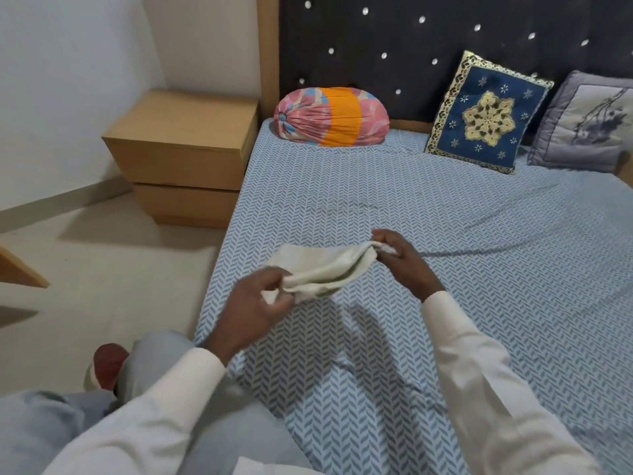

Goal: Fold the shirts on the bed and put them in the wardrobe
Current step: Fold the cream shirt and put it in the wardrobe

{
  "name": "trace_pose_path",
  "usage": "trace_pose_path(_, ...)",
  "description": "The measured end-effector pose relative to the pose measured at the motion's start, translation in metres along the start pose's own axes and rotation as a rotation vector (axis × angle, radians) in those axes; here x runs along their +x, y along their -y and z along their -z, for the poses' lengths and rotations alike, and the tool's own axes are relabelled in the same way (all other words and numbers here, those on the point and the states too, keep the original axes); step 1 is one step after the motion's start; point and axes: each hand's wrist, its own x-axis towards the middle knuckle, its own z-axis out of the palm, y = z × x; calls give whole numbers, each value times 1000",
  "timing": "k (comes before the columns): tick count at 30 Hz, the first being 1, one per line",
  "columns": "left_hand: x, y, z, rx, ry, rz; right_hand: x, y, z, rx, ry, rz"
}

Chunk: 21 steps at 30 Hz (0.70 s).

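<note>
- The folding step looks to be in hand: a cream cloth shirt [325,272], folded down to a small bundle, hangs just above the near part of the bed with the blue-and-white chevron sheet [445,217], stretched between both hands
- The left hand [255,298] has its grip pinched on the bundle's near-left corner, and the right hand [399,257] pinches the far-right end, fingers curled round the cloth
- My guess is the next move calls for one more fold or a smoothing on the sheet, then a carry to the wardrobe, which I cannot see from here
- A round pink-and-orange bolster [330,116] and a navy embroidered square cushion [486,111] lean at the dark studded headboard [411,36]
- No brand, label or writing can be read anywhere
</note>
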Motion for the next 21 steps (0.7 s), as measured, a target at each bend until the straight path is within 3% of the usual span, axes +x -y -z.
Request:
trace_pose_path(5, -2, -35, 71, -338, -48, 64, -45, 89, 28, 151, 161, 150)
trace_pose_path(10, 2, -46, 92, -521, -33, 116, -68, 121, 29, 249, 151, 194)
trace_pose_path(14, 28, -19, 71, -505, 43, 349, -51, 94, 21, 236, 136, -14)
trace_pose_path(18, 72, 31, 33, -424, -52, 529, -9, 33, -8, 301, -127, -325)
trace_pose_path(21, 72, 88, 3, 29, 141, 693, 2, -58, -45, 179, -90, -612)
